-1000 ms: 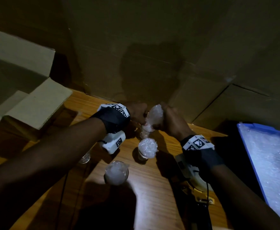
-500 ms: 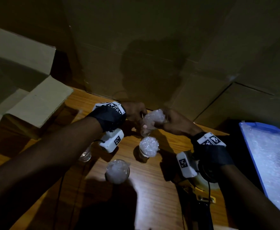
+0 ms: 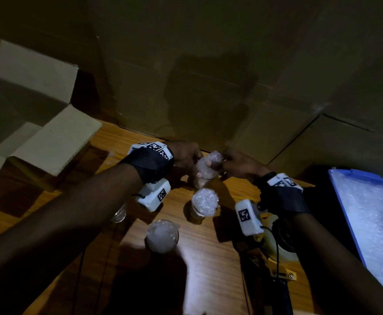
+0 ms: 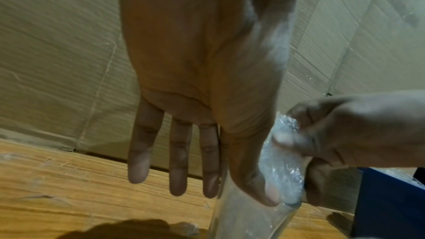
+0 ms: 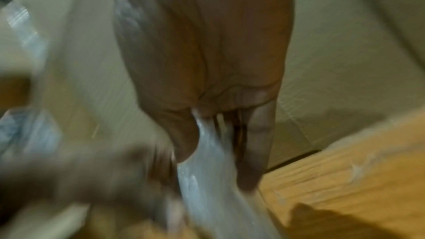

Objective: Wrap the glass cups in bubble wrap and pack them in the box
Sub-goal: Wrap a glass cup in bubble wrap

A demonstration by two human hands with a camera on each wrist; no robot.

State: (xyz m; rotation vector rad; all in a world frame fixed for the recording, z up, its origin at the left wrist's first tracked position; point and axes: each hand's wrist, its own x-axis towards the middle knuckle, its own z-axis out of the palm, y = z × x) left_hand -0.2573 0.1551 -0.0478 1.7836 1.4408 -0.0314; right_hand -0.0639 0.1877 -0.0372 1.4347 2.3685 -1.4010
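Observation:
At the table's back edge my left hand (image 3: pixel 194 159) pinches a glass cup (image 3: pixel 203 178) between thumb and index finger, the other fingers straight. In the left wrist view the left hand (image 4: pixel 246 194) holds the clear glass cup (image 4: pixel 248 223) near its rim. My right hand (image 3: pixel 223 164) grips a wad of bubble wrap (image 3: pixel 208 161) at the cup's mouth. The right wrist view is blurred, with the right hand (image 5: pixel 214 161) pinching the bubble wrap (image 5: pixel 207 184). Two cups stuffed with wrap (image 3: pixel 205 201) (image 3: pixel 162 235) stand nearer me. The open cardboard box (image 3: pixel 56 142) lies at the left.
A bare glass (image 3: pixel 119 215) peeks out from under my left forearm. A yellow tape dispenser (image 3: pixel 274 242) lies beneath my right wrist. A blue bin (image 3: pixel 345 201) of bubble wrap stands at the right. Cardboard walls close off the back of the wooden table (image 3: pixel 208 280).
My right hand has swung off the cup's top to its right side, still holding the wrap, and the wad sits lower at the cup's mouth. The left hand has stayed on the cup.

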